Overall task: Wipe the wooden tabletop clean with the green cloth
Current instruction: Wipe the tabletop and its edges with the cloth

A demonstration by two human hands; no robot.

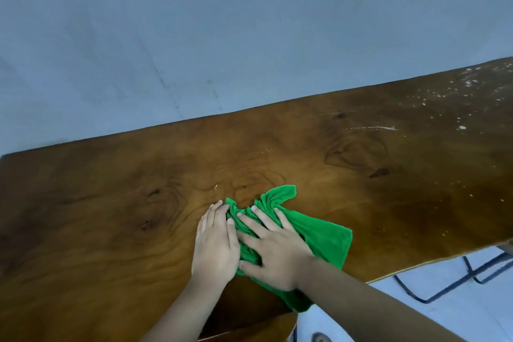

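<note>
A bunched green cloth [322,233] lies on the wooden tabletop [111,216], near its front edge. My right hand [273,250] presses flat on top of the cloth with the fingers spread. My left hand [215,244] lies flat beside it, fingers together, its thumb side touching the cloth's left edge. White specks and a white streak [372,128] mark the tabletop toward the far right corner. One corner of the cloth sticks out past my right fingertips toward the wall.
A pale blue-grey wall [222,36] runs along the table's back edge. At the lower right, past the table's front edge, are a light floor and a dark metal frame [472,275]. A wooden piece [249,327] shows below the tabletop.
</note>
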